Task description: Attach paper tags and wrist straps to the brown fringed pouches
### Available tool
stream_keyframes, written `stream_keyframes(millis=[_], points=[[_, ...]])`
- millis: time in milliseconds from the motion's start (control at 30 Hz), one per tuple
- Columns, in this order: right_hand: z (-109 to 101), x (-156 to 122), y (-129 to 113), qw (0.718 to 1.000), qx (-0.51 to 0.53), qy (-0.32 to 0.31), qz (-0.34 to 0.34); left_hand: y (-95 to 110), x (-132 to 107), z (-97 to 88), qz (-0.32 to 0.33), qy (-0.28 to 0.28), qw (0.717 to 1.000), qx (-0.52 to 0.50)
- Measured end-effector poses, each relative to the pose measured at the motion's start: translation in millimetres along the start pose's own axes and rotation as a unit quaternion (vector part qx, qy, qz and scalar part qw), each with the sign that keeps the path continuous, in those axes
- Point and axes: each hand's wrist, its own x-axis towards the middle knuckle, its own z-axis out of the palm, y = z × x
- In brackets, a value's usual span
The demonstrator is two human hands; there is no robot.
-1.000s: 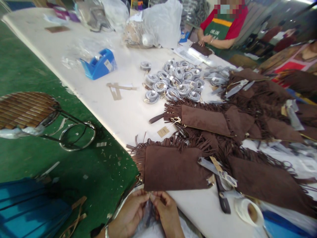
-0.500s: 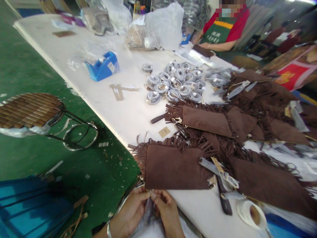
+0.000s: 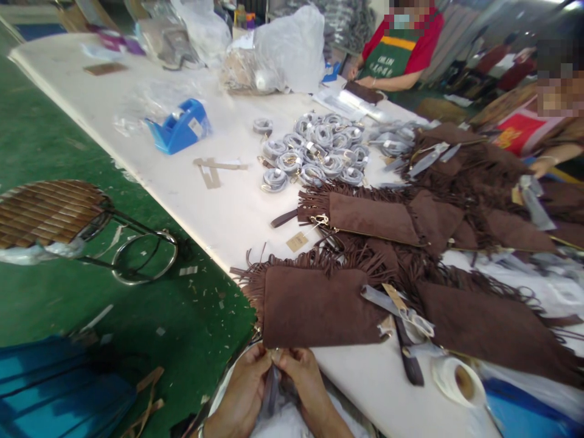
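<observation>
At the bottom, my left hand [image 3: 249, 384] and my right hand [image 3: 303, 378] meet with their fingertips pinched together. Between them hangs a greyish translucent plastic strip [image 3: 271, 389], its top end in the fingers. A small pale or metallic bit shows at the fingertips, too small to name. Just beyond my fingers lies a dark brown fringed bag [image 3: 314, 307], flat at the table's edge, its near edge close to or touching them. Right of it, a brown strap [image 3: 409, 359] and plastic-wrapped metal fittings [image 3: 417, 322] lie beside another brown fringed bag [image 3: 493, 328].
A tape roll [image 3: 458, 382] sits at right. More fringed bags [image 3: 374, 216], coiled grey straps [image 3: 319, 149], a blue tape dispenser [image 3: 180, 128] and plastic bags [image 3: 292, 52] cover parts of the table. A stool [image 3: 50, 213] stands left; co-workers [image 3: 396, 55] are across.
The view has shifted slightly, so the table's things sit a little further left. My hands keep their pinch at the bag's near edge. At right, a co-worker's arm shows more.
</observation>
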Motion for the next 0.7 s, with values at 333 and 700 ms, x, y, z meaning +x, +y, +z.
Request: stream_keyframes(millis=[333,700], points=[[4,-3,-9,0.997,0.059,-0.044,-0.036,-2,-4,1.1,0.014,-0.006,0.999,0.043],[-7,-7,11,0.990,0.024,-0.142,-0.015,-4,-16,-14.8,0.035,-0.051,0.995,0.074]])
